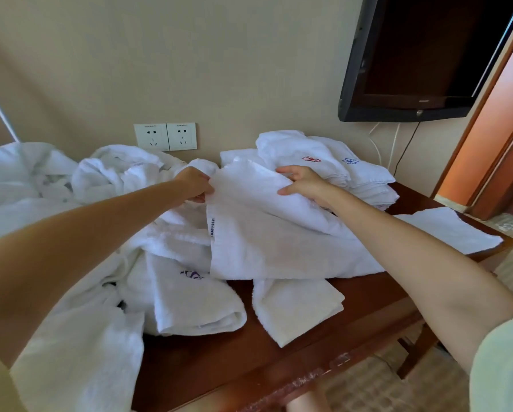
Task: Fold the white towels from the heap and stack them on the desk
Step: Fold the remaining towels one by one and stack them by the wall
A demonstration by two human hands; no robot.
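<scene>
A white towel (267,233) is lifted over the middle of the wooden desk (207,361), its lower part draping onto the surface. My left hand (193,183) pinches the towel's upper left edge. My right hand (304,181) grips its upper right edge, thumb underneath. Behind my right hand stands a stack of folded white towels (332,165) with red and blue embroidered logos. The heap of crumpled white towels (79,203) covers the desk's left side. A folded towel with a purple logo (190,304) and a small folded towel (294,307) lie near the front.
A flat white cloth (451,230) lies at the desk's right end. Two wall sockets (165,136) sit above the desk. A dark TV (422,58) hangs at upper right with cables below it. A wooden door frame (487,144) stands to the right.
</scene>
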